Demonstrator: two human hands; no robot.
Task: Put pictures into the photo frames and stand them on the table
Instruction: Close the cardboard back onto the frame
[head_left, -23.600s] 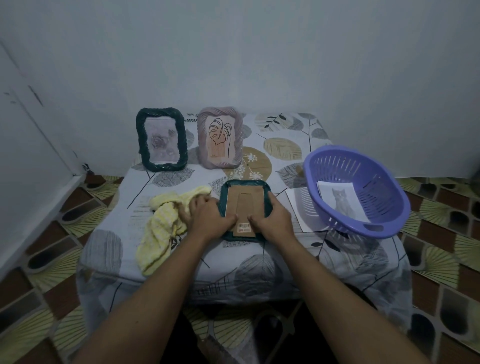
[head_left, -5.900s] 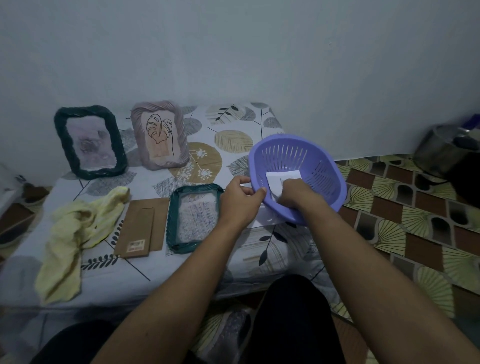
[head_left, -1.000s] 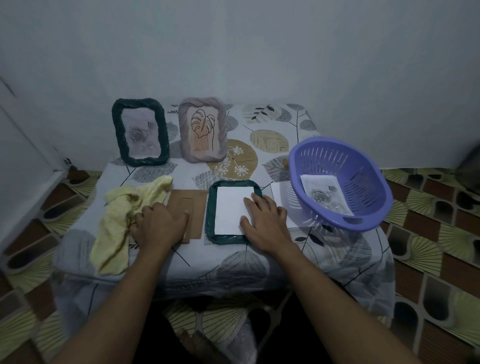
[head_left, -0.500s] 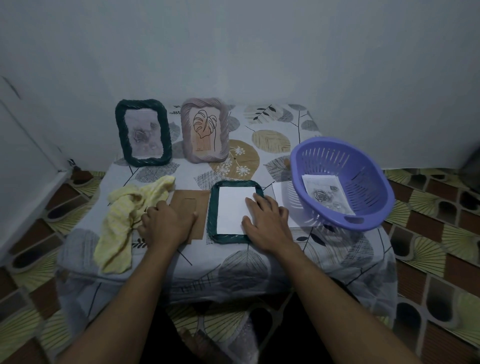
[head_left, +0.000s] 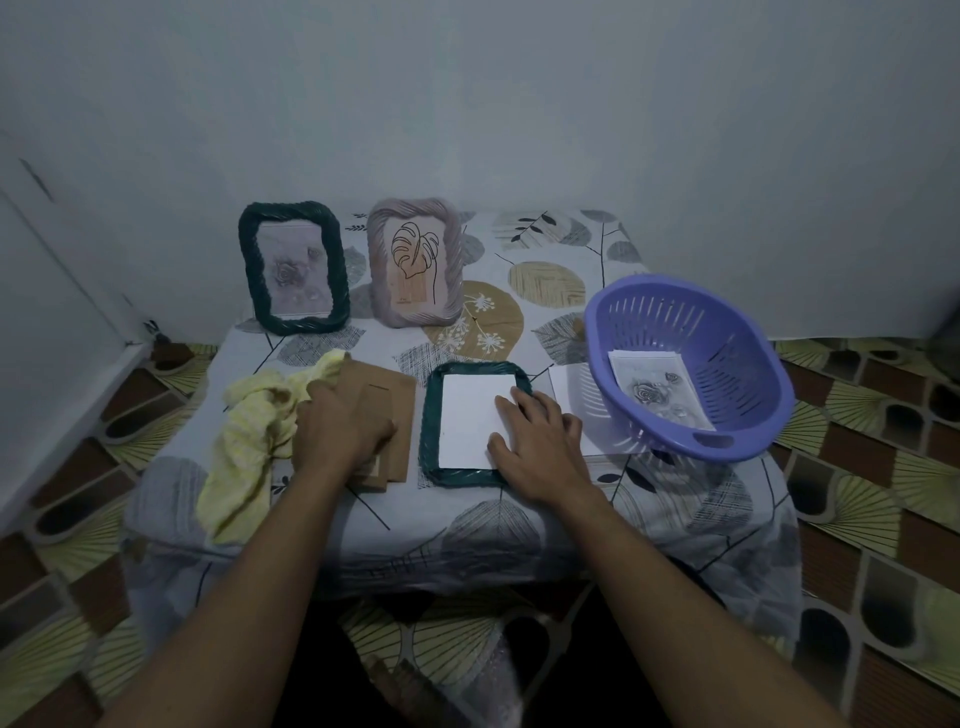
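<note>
A dark green frame (head_left: 431, 415) lies face down near the table's front edge, and a white picture (head_left: 467, 415) lies in it, blank side up. My right hand (head_left: 540, 441) rests flat on the picture's right part and the frame's rim, fingers spread. The brown backing board (head_left: 400, 405) lies just left of the frame. My left hand (head_left: 343, 431) covers it, fingers curled around it. At the back stand a dark green frame (head_left: 293, 267) with a rose picture and a pinkish frame (head_left: 414, 270) with a leaf drawing.
A purple basket (head_left: 727, 322) sits at the table's right edge with a rose picture (head_left: 654, 389) inside. A white sheet (head_left: 569, 389) lies partly under it. A yellow cloth (head_left: 249, 431) is bunched at the front left. The wall stands close behind the table.
My left hand has moved right, from the yellow cloth's edge onto the brown backing board. My right hand has stayed on the picture in the lying frame.
</note>
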